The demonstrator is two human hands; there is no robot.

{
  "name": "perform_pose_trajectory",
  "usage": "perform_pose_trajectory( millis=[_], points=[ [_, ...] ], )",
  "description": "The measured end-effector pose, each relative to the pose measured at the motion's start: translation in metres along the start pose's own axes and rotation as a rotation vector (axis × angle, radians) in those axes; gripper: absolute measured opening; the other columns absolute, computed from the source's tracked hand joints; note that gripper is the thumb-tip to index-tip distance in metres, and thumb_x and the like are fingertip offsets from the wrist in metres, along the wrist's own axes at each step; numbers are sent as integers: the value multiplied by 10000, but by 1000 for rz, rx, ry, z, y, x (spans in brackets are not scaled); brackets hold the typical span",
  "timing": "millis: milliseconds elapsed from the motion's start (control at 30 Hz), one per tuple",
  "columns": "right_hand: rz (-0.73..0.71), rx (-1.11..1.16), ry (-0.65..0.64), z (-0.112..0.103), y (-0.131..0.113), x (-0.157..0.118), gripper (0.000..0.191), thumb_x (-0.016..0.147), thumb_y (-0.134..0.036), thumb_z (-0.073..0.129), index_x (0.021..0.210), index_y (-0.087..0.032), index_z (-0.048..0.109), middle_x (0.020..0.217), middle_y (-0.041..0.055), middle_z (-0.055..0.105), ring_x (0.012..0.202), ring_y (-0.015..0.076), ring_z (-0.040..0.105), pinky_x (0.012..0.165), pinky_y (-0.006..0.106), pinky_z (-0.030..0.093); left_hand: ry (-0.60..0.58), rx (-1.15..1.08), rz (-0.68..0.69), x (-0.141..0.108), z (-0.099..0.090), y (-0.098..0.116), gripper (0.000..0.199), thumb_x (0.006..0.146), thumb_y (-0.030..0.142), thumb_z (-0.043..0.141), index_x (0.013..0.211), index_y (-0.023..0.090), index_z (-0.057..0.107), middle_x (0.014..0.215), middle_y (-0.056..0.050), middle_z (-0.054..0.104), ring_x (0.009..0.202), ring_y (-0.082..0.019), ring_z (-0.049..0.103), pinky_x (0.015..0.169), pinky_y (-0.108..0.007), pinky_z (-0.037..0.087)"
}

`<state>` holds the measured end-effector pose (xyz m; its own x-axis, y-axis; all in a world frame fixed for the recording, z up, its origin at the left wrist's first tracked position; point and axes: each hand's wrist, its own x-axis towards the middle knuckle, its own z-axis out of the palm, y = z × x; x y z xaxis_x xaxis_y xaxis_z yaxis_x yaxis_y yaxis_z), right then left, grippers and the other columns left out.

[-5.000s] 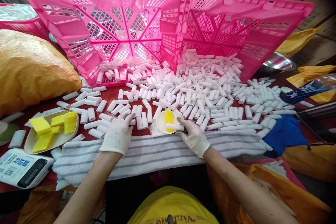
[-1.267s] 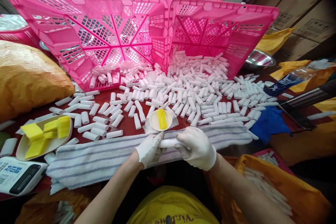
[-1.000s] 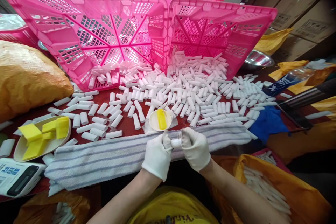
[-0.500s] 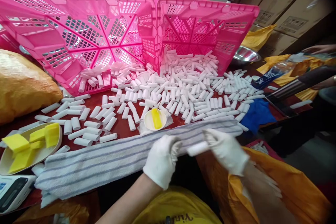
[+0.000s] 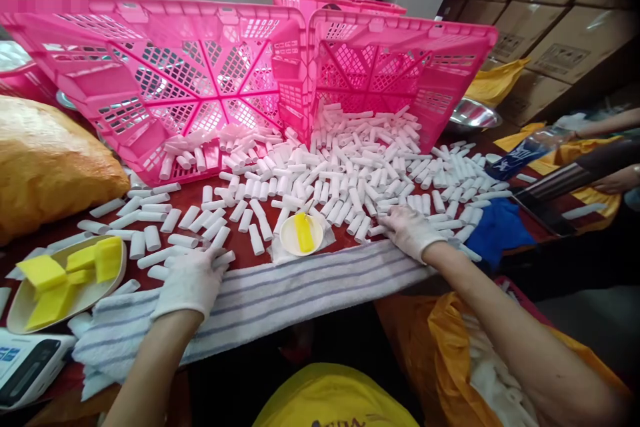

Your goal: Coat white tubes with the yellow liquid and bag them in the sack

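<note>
My left hand (image 5: pixel 193 280), in a white glove, is over the left part of the striped towel (image 5: pixel 300 293). Its fingers are closed on a short white tube (image 5: pixel 227 258) lying among others. My right hand (image 5: pixel 411 233), gloved too, reaches to the front of the large pile of white tubes (image 5: pixel 345 173). Its fingers stretch forward and touch tubes there; the fingertips are partly lost among them. Between my hands stands a small white dish (image 5: pixel 285 235) with a yellow sponge piece (image 5: pixel 304 232) on it.
Two pink plastic baskets (image 5: pixel 307 10) lie tipped behind the pile. At left are a dish of yellow sponges (image 5: pixel 47 273), a white device (image 5: pixel 30 367) and an orange sack (image 5: pixel 55 167). An open orange bag (image 5: pixel 445 347) hangs at lower right. Another person's hand (image 5: pixel 620 180) shows far right.
My hands have parted from in front of me. The left went left to the loose tubes, the right forward to the pile. The white tube by my right hand is no longer there.
</note>
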<state>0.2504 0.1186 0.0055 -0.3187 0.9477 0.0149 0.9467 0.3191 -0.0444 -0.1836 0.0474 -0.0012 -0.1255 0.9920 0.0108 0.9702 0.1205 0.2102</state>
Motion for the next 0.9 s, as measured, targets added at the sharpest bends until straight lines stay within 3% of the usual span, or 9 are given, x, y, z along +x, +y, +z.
perform_pose_trajectory(
  millis=[100,167,267,367,433,533,633,733,900],
  points=[
    [47,214,166,-2,-3,-12,195,807,-291,594,932,-162,669,987,123,636,926,245,579,825,365,453,53,10,45,1,-1,11,398,824,496,464,985,199,675,936,-106,659,865,-293,581,802,-406,415],
    [108,508,227,-4,-21,-17,304,863,-381,537,1058,-165,624,967,95,648,870,218,600,803,363,480,106,-150,53,1,1,20,413,817,515,488,1019,195,654,965,-93,654,893,-264,583,819,-372,432],
    [90,966,139,-1,-67,-9,408,884,-472,502,1151,-175,586,978,63,663,841,176,615,740,302,506,77,-475,20,1,9,39,441,806,550,513,1026,188,636,957,-61,655,853,-202,588,784,-308,462],
    [68,1177,51,15,-105,14,462,867,-507,504,1154,-158,599,939,57,671,766,148,613,667,267,502,-12,-689,3,-1,20,58,456,819,546,510,1090,195,615,989,-48,656,840,-171,593,779,-284,475],
    [96,1180,42,30,-117,30,445,868,-502,491,1111,-150,613,877,45,672,716,141,604,646,270,501,-62,-745,32,-3,25,66,460,828,534,507,1127,200,606,1023,-59,652,887,-180,598,814,-296,479],
    [108,1038,81,52,-119,41,331,855,-457,525,980,-175,645,889,30,681,803,165,623,745,312,518,-88,-779,46,-4,29,72,455,819,527,527,1120,196,610,1089,-85,640,995,-216,589,868,-329,475],
    [-4,964,168,64,-116,37,242,842,-381,563,974,-196,648,954,39,686,865,180,638,818,342,524,-90,-858,-19,-5,28,75,457,800,533,549,1092,186,613,1068,-97,650,969,-227,604,821,-325,495],
    [-137,930,271,66,-117,29,242,836,-334,570,1020,-193,642,1006,62,678,912,189,640,853,349,524,-83,-947,-84,-4,29,80,446,802,542,542,1074,192,594,1030,-80,663,877,-201,626,737,-292,507],
    [-14,946,209,60,-123,26,294,887,-360,514,1101,-195,632,1052,58,679,956,181,640,890,321,513,-48,-1033,-101,-4,35,86,432,812,526,540,1082,190,559,1039,-79,659,922,-193,624,816,-307,496]
  ],
)
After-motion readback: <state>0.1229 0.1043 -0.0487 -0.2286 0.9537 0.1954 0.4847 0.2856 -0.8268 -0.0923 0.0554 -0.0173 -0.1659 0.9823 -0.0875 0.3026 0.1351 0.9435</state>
